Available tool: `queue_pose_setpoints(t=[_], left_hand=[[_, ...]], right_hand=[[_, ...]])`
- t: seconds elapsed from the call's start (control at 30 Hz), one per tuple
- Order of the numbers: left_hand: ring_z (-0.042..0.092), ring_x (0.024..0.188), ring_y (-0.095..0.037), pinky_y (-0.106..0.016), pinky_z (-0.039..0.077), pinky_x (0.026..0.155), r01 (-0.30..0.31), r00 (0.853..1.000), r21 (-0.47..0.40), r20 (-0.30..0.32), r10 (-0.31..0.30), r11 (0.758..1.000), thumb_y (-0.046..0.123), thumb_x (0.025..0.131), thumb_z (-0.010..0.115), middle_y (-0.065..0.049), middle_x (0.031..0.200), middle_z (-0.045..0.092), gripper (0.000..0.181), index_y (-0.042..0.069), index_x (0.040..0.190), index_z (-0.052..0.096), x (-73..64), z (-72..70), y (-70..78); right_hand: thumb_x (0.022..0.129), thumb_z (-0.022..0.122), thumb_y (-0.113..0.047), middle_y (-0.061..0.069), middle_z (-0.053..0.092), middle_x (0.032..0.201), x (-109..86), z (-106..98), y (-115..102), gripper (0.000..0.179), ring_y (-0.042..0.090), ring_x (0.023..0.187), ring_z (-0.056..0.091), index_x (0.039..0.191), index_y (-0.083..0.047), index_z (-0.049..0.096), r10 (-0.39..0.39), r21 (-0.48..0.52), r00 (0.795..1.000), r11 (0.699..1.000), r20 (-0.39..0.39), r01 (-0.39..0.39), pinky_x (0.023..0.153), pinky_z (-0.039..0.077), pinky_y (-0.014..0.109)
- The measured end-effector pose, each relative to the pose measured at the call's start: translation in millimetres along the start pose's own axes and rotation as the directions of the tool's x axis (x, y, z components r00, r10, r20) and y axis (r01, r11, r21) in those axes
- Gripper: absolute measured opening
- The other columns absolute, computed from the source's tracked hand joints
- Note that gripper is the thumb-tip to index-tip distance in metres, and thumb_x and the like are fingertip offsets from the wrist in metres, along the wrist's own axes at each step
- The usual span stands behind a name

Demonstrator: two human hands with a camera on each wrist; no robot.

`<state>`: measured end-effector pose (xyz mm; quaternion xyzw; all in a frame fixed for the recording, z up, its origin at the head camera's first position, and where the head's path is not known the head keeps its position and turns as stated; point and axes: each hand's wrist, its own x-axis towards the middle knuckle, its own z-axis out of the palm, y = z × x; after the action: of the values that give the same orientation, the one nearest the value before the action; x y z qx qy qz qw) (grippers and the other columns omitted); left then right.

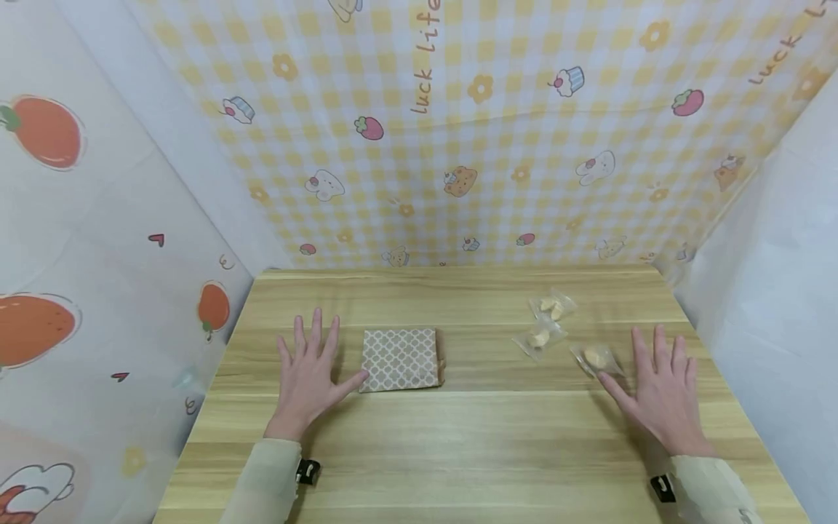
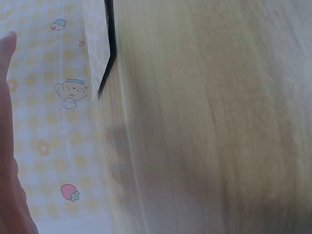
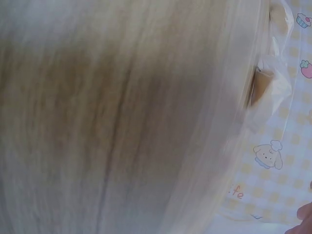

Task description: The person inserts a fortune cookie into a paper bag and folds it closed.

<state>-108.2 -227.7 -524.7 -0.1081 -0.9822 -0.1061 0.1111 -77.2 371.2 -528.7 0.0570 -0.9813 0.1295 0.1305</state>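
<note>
In the head view my left hand (image 1: 308, 382) is spread, fingers straight, and its thumb tip is at the left edge of a flat brown paper bag (image 1: 399, 360) with a white lattice pattern. Whether the thumb touches the bag I cannot tell. My right hand (image 1: 668, 397) is also spread, its thumb by the near edge of a small clear packet (image 1: 596, 356) holding a pale yellowish piece. Two similar clear packets lie farther back to the left, one packet (image 1: 540, 337) just in front of the other packet (image 1: 553, 306). Neither hand holds anything.
A wood-grain table (image 1: 458, 451) carries everything. Behind it hangs a yellow checked cloth (image 1: 484, 131) with cartoon prints. White cloth walls stand at the left and right sides. A dark strap piece (image 1: 308, 471) shows by the left sleeve, another dark piece (image 1: 663, 488) by the right.
</note>
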Motion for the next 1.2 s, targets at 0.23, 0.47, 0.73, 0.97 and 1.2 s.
queue_pose_setpoints(t=[0.23,0.47,0.73,0.97,1.2], left_hand=[[0.003,0.157,-0.056,-0.085,0.011,0.115,-0.015,1.0,0.002,-0.021,0.015,1.0,0.078,0.081,0.067,-0.018,0.176,0.001,0.118,0.016,0.17,0.018,0.9,-0.4,-3.2],[-0.006,0.157,-0.053,-0.084,0.012,0.117,-0.04,0.999,-0.037,-0.011,0.039,0.999,0.074,0.08,0.072,-0.022,0.175,-0.002,0.121,0.017,0.17,0.014,6.3,-4.9,-1.8],[-0.002,0.157,-0.054,-0.079,0.008,0.121,-0.091,0.995,-0.067,0.042,0.094,0.994,0.078,0.081,0.07,-0.019,0.176,-0.003,0.121,0.016,0.17,0.016,23.0,-7.3,11.9],[0.0,0.159,-0.05,-0.076,0.011,0.122,-0.139,0.984,-0.093,0.095,0.148,0.986,0.081,0.081,0.068,-0.015,0.176,-0.008,0.12,0.019,0.17,0.016,32.7,-1.0,28.8],[0.003,0.16,-0.047,-0.074,0.013,0.123,-0.188,0.966,-0.126,0.154,0.207,0.974,0.081,0.081,0.068,-0.017,0.176,0.005,0.119,0.021,0.17,0.016,43.3,6.8,47.1]], right_hand=[[0.096,0.063,-0.058,0.036,0.002,0.169,1.0,-1.6,-0.4,0.101,0.063,0.152,-0.004,0.168,-0.005,0.016,0.0,0.01,1.0,1.0,0.0,0.0,0.118,0.001,0.081],[0.094,0.067,-0.056,0.036,0.011,0.168,5.3,-5.2,-2.6,0.099,0.063,0.151,0.011,0.165,-0.002,0.025,-0.051,0.053,0.995,0.997,-0.088,0.056,0.12,0.008,0.079],[0.09,0.071,-0.051,0.032,0.024,0.167,20.4,-4.8,-17.3,0.091,0.063,0.148,0.024,0.162,-0.008,0.036,-0.14,0.116,0.974,0.98,-0.176,0.162,0.12,0.015,0.078],[0.097,0.055,-0.066,0.036,0.036,0.16,39.5,0.9,-43.2,0.087,0.063,0.143,0.034,0.156,-0.003,0.046,-0.256,0.103,0.937,0.953,-0.237,0.286,0.115,0.027,0.078],[0.097,0.061,-0.058,0.033,0.036,0.162,51.4,9.0,-70.1,0.084,0.06,0.145,0.034,0.16,-0.006,0.042,-0.294,0.129,0.939,0.939,-0.18,0.319,0.113,0.029,0.08]])
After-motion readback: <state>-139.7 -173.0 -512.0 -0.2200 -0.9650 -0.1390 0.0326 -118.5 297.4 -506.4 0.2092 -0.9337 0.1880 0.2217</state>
